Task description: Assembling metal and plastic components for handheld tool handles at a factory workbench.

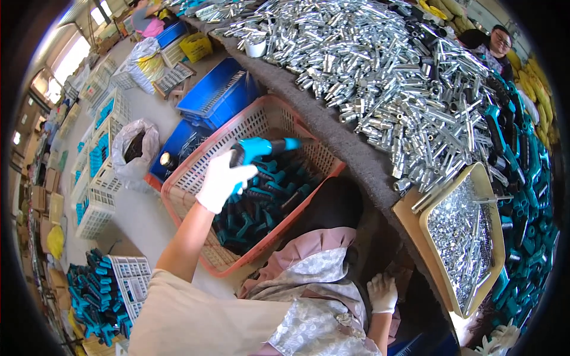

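My left hand (221, 181), in a white glove, is closed around the grip of a teal and black pistol-shaped tool (261, 149). It holds the tool over a pink-rimmed plastic basket (205, 157), its narrow end pointing right. Inside the basket lie several similar teal and black tools (255, 204). Lower right, beside my lap, my right hand (382, 292) is also gloved. Its fingers are slightly bent and apart, with nothing visible in them.
A bench edge (362, 166) runs diagonally past the basket, heaped with shiny metal parts (380, 77). At right are a tray of small fittings (430, 237) and teal housings (528, 196). Blue bins (217, 98) stand behind the basket. A person (499, 47) is across the bench.
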`<control>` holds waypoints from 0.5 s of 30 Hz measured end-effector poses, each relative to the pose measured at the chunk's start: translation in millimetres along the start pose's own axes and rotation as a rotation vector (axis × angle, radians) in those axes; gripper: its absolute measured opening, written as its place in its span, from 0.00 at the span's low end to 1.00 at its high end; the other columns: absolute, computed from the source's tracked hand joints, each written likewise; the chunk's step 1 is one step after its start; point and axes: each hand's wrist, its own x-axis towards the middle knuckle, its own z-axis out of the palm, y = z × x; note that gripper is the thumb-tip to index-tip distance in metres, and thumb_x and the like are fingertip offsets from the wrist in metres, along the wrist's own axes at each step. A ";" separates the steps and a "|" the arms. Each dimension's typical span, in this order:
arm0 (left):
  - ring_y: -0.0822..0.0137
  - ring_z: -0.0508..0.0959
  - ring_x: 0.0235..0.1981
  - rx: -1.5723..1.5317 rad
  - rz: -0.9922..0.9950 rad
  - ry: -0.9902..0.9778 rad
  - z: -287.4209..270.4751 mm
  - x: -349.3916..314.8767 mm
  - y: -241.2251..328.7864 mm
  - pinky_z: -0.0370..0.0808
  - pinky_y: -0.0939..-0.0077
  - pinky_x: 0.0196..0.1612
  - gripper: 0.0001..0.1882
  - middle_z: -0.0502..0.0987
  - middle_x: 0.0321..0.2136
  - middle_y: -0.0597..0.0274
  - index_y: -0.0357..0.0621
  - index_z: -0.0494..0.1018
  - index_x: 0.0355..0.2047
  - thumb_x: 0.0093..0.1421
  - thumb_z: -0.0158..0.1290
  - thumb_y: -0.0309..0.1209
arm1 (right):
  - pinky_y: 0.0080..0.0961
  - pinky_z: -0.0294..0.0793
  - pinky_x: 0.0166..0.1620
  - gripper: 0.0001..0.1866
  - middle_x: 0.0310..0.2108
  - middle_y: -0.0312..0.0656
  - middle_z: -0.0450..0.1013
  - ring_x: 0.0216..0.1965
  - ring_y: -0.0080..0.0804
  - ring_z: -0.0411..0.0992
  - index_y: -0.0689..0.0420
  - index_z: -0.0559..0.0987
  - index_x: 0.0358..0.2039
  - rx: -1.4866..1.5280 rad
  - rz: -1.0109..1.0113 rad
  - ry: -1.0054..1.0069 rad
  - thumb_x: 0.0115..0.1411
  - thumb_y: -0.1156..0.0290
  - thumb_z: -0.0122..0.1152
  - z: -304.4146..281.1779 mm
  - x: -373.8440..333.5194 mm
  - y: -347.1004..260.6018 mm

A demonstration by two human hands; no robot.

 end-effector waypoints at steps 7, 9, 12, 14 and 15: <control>0.70 0.78 0.41 -0.195 -0.033 0.565 -27.5 110.2 -194.7 0.72 0.74 0.48 0.20 0.82 0.39 0.62 0.37 0.77 0.50 0.57 0.59 0.28 | 0.45 0.76 0.47 0.21 0.41 0.43 0.75 0.40 0.41 0.74 0.54 0.74 0.50 -0.056 -0.083 -0.096 0.67 0.51 0.54 10.5 -17.4 13.3; 0.65 0.79 0.45 -0.018 -0.049 0.416 0.3 88.8 -195.0 0.72 0.73 0.54 0.20 0.81 0.44 0.56 0.35 0.76 0.51 0.57 0.59 0.28 | 0.45 0.76 0.46 0.21 0.40 0.44 0.75 0.39 0.42 0.74 0.55 0.74 0.50 -0.077 -0.080 -0.089 0.67 0.52 0.55 13.2 -29.3 20.7; 0.65 0.80 0.46 0.023 -0.029 0.168 59.1 47.3 -163.6 0.74 0.74 0.52 0.20 0.81 0.45 0.55 0.36 0.76 0.51 0.57 0.61 0.28 | 0.41 0.79 0.42 0.22 0.39 0.48 0.76 0.37 0.42 0.76 0.60 0.73 0.51 -0.162 -0.122 -0.156 0.66 0.55 0.56 27.2 -52.9 19.5; 0.74 0.77 0.34 0.137 0.042 0.084 71.0 35.6 -160.0 0.74 0.79 0.37 0.19 0.81 0.41 0.63 0.38 0.77 0.51 0.58 0.60 0.25 | 0.37 0.79 0.42 0.22 0.38 0.49 0.76 0.36 0.40 0.77 0.62 0.74 0.49 -0.368 -0.230 -0.232 0.66 0.56 0.57 65.8 -79.5 9.8; 0.69 0.79 0.39 0.158 0.094 0.055 76.8 32.6 -157.0 0.75 0.76 0.43 0.19 0.82 0.42 0.58 0.38 0.77 0.50 0.58 0.60 0.26 | 0.34 0.79 0.42 0.21 0.38 0.50 0.77 0.35 0.38 0.78 0.64 0.75 0.48 -0.470 -0.307 -0.246 0.66 0.57 0.57 97.6 -102.2 -1.3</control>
